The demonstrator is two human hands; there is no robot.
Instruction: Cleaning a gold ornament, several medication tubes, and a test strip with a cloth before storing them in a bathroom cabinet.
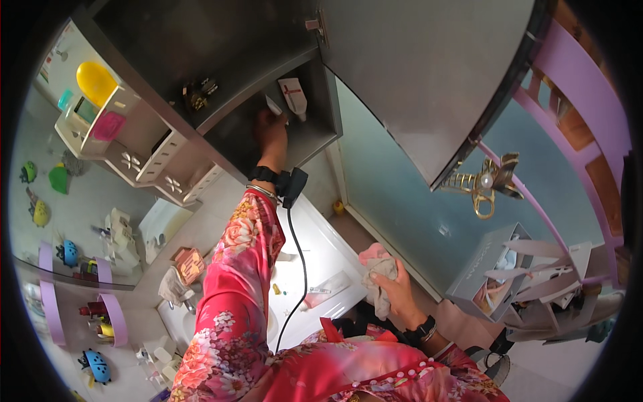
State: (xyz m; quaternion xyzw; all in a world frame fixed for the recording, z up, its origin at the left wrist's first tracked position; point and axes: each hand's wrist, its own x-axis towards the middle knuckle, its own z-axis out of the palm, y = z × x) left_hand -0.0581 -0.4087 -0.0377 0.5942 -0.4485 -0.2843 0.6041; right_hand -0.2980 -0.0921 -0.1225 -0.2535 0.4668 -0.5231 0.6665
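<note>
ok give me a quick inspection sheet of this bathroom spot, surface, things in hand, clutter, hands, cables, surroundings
surface: white counter beside a sink, with a few small bits on it
job's things: white tube standing on the lower shelf of the open grey cabinet; crumpled cloth, pink and beige
clutter: toiletries and small tubs around the sink; box at right
grippers: left hand reaches into the cabinet, fingers on a small white item; right hand grips the cloth
cables: black cable hangs from the left wrist across the counter
surroundings: open cabinet door, wall organiser, purple shelves, gold hair claw, mirror
</note>
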